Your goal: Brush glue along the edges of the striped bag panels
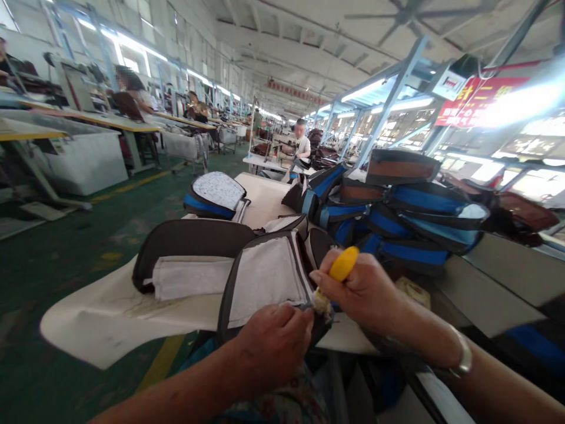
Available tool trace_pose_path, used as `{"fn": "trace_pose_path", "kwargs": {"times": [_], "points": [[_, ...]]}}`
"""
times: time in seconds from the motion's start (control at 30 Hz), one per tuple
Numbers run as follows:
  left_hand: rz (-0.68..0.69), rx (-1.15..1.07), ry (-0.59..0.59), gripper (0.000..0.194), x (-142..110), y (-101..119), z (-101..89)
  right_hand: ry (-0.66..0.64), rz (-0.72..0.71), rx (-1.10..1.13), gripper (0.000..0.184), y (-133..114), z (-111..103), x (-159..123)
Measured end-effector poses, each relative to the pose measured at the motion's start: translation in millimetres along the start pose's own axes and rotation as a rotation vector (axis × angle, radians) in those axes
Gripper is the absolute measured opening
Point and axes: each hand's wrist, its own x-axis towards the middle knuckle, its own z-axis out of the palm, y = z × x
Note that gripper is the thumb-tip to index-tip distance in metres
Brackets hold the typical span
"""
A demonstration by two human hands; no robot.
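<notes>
My right hand (359,288) is closed around the yellow handle of a small brush (343,264). The brush's pale, clumped tip (321,302) touches, or almost touches, the dark edge of a bag panel (265,280). This panel has a whitish lining and dark trim, and lies on the cream work surface in front of me. With its fingers pinched, my left hand (276,341) grips the panel's near edge, close beside the brush tip. Left of it rests another dark panel (189,238) with a pale strip (192,277) across it.
A blue piece with speckled lining (218,191) lies farther back on the cream sheet (97,324). Blue, black and brown bag parts (410,206) are heaped at right. A yellowish block-like object (412,291) sits beyond my right forearm. People work at machines in the background.
</notes>
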Motion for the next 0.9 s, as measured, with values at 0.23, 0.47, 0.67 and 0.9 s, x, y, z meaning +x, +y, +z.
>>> {"fn": "trace_pose_path", "kwargs": {"times": [0.23,0.47,0.67,0.9], "points": [[0.033,0.012,0.04,0.029,-6,1,0.7,-0.029,0.04,0.0,0.026,9,17,7],[-0.026,-0.058,0.066,0.03,-16,-16,-13.8,0.174,0.176,0.181,0.026,20,6,4],[-0.291,-0.225,0.383,0.031,-19,-58,-59.4,0.436,0.394,1.345,0.03,3,11,-21],[-0.608,-0.397,0.302,0.02,-32,-78,-57.1,0.204,0.177,1.754,0.024,-32,81,-11]]}}
